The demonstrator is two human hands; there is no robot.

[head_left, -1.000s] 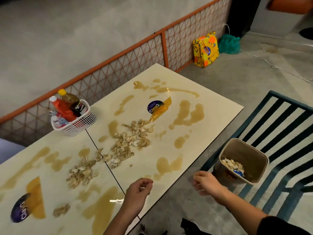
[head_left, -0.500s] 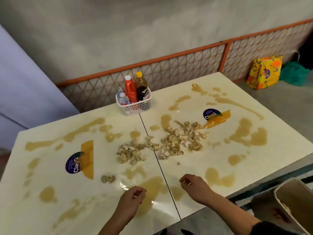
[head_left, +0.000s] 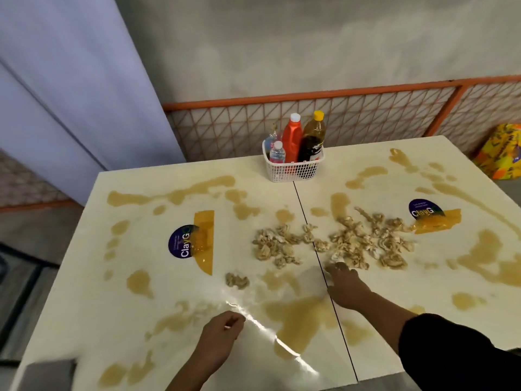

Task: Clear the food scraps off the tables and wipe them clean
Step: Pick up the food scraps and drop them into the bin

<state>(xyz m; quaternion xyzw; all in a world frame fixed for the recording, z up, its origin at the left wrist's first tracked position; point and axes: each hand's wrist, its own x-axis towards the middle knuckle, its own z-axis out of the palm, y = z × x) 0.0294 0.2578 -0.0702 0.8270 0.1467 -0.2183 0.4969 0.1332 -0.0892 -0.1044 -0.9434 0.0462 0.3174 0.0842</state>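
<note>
Tabletop smeared with brown spills; orange fence behind. White basket, far edge: bottles. Right hand spread, touching food scraps; left hand curled, contents indeterminate.

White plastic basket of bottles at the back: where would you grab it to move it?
Probably by the rim of the white plastic mesh basket at its near wall, coming from the front: tall bottles crowd the inside, and the orange wire fence stands close behind.
</note>
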